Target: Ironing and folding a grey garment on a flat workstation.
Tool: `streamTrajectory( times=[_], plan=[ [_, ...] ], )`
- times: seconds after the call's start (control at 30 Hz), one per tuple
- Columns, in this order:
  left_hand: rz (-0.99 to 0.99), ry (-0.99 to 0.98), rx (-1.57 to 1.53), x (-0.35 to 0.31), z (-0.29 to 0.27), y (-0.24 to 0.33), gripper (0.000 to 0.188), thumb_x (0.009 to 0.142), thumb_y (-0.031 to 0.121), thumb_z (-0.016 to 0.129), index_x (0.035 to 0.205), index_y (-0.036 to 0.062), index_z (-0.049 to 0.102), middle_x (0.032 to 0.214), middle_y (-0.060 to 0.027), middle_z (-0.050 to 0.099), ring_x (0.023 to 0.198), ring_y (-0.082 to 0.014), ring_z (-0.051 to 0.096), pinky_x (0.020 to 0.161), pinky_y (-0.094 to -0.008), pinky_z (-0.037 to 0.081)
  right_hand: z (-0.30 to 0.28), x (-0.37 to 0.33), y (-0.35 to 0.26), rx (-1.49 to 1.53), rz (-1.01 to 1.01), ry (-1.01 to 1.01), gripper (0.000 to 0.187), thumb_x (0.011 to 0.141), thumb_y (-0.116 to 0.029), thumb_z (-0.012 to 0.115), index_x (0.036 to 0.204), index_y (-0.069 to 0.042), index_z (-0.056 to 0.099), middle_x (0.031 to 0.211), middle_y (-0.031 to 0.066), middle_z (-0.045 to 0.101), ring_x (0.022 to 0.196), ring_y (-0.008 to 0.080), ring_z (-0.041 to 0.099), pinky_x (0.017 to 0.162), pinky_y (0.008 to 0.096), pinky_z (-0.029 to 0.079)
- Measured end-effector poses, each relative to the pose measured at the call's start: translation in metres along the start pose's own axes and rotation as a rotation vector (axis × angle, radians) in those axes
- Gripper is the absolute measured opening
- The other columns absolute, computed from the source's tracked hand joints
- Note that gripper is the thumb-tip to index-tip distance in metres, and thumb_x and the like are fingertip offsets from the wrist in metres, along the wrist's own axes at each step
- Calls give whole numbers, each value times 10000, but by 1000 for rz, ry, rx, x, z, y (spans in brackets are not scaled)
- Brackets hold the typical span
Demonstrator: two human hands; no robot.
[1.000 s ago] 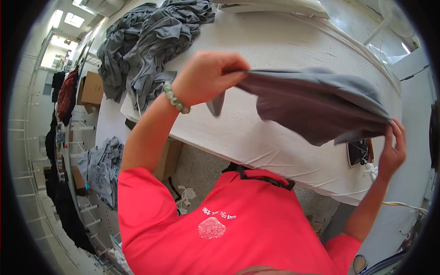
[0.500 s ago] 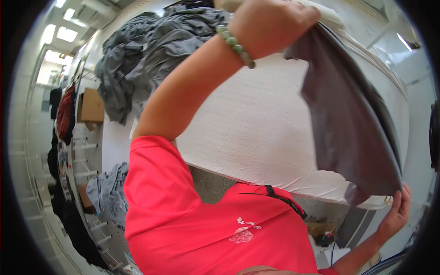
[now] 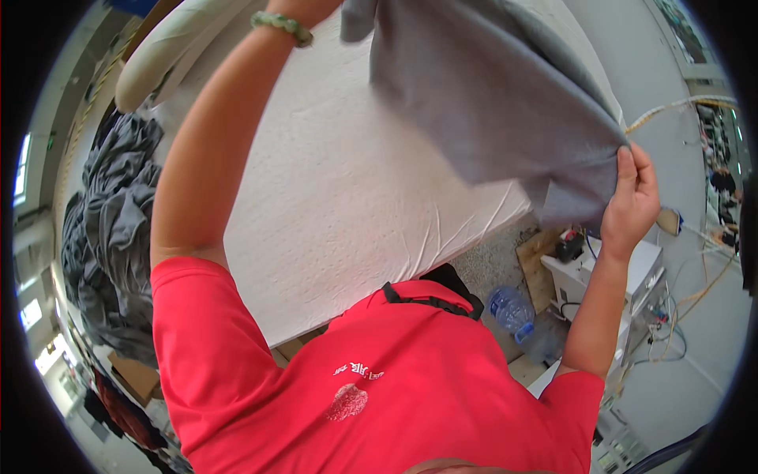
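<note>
A grey piece of fabric (image 3: 489, 95) is stretched between my two hands above a padded table (image 3: 332, 182) with a white cover. My right hand (image 3: 633, 197) pinches one corner of it between thumb and fingers, beyond the table's right edge. At the top edge of the view my left hand (image 3: 312, 8), with a green bead bracelet at the wrist, is raised by the fabric's other end. Its fingers are cut off by the picture, but the cloth hangs from there. The fabric's lower edge is loose and slightly blurred.
Heaped grey garments (image 3: 118, 229) lie at the table's left end, near a white padded roll (image 3: 178, 47). Right of the table are a pale hose (image 3: 671, 104), a white cabinet (image 3: 643, 265) and hanging cables. A blue plastic bottle (image 3: 512, 310) lies on the floor.
The view has turned rightward. My right hand has come up with its corner of the fabric, which is now spread wider. The left hand stays raised, now partly outside the view.
</note>
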State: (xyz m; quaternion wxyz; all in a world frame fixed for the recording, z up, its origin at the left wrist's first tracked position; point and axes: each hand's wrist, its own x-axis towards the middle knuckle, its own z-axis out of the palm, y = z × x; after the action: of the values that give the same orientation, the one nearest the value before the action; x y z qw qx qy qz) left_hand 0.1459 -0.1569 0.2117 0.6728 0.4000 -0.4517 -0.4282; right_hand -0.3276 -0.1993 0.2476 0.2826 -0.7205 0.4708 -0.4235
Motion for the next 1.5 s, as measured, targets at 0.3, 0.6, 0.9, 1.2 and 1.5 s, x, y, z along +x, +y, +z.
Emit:
streamTrajectory(
  times=[0.3,0.6,0.9,1.2,1.5],
  plan=[
    [170,45,832,-8,-23,-53,263,1064,50,537,1306,26,637,1012,-115,765,939,-176,743,859,-292,600,36,-38,13,-180,-349,-151,137,953,-68,763,1040,15,697,1070,123,717,956,229,691,880,319,537],
    [-114,92,1053,-161,-97,-108,208,1058,56,537,1190,36,696,975,-111,785,937,-207,777,854,-330,596,105,-171,31,31,-202,-601,154,907,-72,780,1021,-29,687,1060,146,704,905,322,715,752,375,586],
    [95,42,1815,-235,-62,-153,286,953,74,635,1227,93,717,1119,-142,688,1019,-332,680,886,-422,560,185,-247,82,-309,-556,-1123,133,891,-117,639,978,-18,656,988,120,629,759,297,722,650,390,607],
    [-259,-397,1397,-216,187,-190,458,878,306,746,1268,92,635,1061,-178,640,1044,-386,658,856,-487,551,218,-286,100,-386,-1019,-1172,232,855,-153,629,1005,-6,730,925,155,731,693,279,698,535,439,522],
    [-207,545,460,-337,81,-155,334,1023,45,613,1351,2,569,1253,-89,674,1142,-193,631,990,-356,513,123,-211,102,-36,-732,-1164,179,890,-189,645,997,-55,698,1110,132,704,918,314,708,739,461,581]
  ],
)
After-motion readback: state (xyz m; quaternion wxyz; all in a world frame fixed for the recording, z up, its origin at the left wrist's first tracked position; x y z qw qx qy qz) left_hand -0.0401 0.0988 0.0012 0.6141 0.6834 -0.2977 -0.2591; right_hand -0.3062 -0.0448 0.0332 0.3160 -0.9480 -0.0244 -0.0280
